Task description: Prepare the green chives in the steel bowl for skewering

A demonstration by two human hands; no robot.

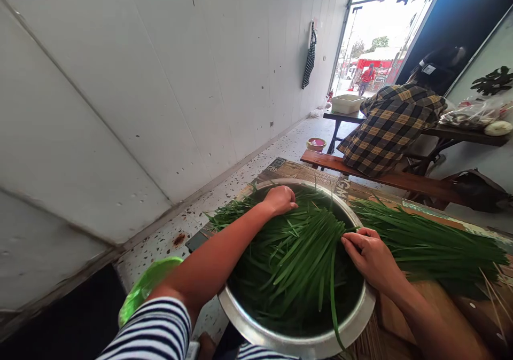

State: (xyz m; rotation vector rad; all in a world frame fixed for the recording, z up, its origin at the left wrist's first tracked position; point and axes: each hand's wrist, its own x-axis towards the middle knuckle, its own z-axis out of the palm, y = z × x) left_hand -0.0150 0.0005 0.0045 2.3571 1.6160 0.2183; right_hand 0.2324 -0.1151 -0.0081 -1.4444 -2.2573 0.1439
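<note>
A wide metal basin holds a heap of garlic chives, with cut ends bunched toward its right side. My left hand is over the far part of the heap, fingers curled closed; what they hold, if anything, is hidden. At the basin's right rim, my right hand pinches garlic chives by the bunched ends, thumb and fingertips together. One long blade hangs from there over the near rim. To the right of the basin lies a big pile of garlic chives on the table.
The wooden table carries the basin. Left of it stands a green plastic bag on the floor. Ahead, a person in a plaid shirt sits on a wooden bench, near a white tub. A wall runs along the left.
</note>
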